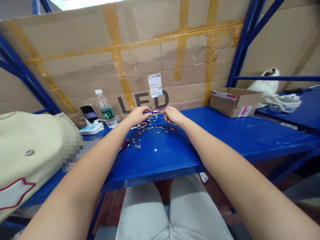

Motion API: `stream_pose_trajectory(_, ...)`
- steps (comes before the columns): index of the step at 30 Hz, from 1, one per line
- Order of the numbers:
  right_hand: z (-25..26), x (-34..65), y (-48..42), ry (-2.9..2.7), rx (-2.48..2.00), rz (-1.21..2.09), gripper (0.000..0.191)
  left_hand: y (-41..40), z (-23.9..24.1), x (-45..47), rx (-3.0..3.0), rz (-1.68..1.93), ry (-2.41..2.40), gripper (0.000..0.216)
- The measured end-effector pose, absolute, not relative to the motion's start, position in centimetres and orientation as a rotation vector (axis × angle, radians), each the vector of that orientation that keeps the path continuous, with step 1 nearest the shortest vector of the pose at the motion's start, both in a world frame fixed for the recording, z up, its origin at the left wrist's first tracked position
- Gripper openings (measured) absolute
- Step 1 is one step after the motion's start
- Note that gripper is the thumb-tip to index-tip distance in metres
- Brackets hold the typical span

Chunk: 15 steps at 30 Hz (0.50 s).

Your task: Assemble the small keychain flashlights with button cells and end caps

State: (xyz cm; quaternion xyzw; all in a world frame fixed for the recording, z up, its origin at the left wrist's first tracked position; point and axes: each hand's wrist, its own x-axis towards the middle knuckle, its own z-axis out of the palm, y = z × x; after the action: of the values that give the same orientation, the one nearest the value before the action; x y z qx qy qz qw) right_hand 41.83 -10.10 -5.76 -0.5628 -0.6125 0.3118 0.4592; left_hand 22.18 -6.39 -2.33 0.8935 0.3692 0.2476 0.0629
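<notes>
Over the far part of the blue table, my left hand (140, 115) and my right hand (173, 115) face each other with fingers closed. Between them spans a slim purple and silver metallic piece (155, 112); its left end is in my left fingers, its right end, a purple loop, in my right fingertips. Whether it is one part or two joined, I cannot tell. Below lie a blue metallic piece (158, 119), a red carabiner-like clip (173, 128) and a dark blue clip (166, 131). Several coin-like silver discs (140, 132) are scattered nearer. A red tube-like piece (124, 145) rests beside my left forearm.
A water bottle (107, 110), a white power strip (92, 128) and a phone (89, 113) stand at the back left. A cream bag (37, 143) covers the left side. An open cardboard box (232, 103) sits back right. A tall cardboard sheet (150, 60) walls the back.
</notes>
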Motion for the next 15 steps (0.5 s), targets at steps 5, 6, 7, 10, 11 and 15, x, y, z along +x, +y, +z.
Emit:
stream_pose_trajectory(5, -4.7, 42.3, -8.2, -1.276, -1.389, 1.004, 0.018, -4.7, -2.2, 21.3, 2.663, 0.782, 1.226, 0.027)
stream_pose_trajectory(6, -4.6, 42.4, -7.8, -1.199, -1.365, 1.070, 0.020, -4.5, -2.1, 20.5, 2.633, 0.804, 1.258, 0.027)
stream_pose_trajectory(7, -4.5, 42.6, -7.4, -1.138, -1.335, 1.130, 0.021, -4.2, -2.0, 19.6, 2.600, 0.831, 1.289, 0.027)
stream_pose_trajectory(10, -4.8, 43.1, -5.8, -1.097, -1.267, 1.220, 0.026, -3.9, -2.0, 16.1, 2.479, 0.939, 1.379, 0.029)
stream_pose_trajectory(11, -4.9, 43.2, -5.2, -1.103, -1.273, 1.211, 0.027, -3.8, -2.2, 14.9, 2.436, 0.970, 1.414, 0.029)
stream_pose_trajectory(15, -5.6, 43.1, -3.3, -1.152, -1.360, 1.161, 0.028, -3.7, -3.7, 11.0, 2.378, 0.955, 1.512, 0.027)
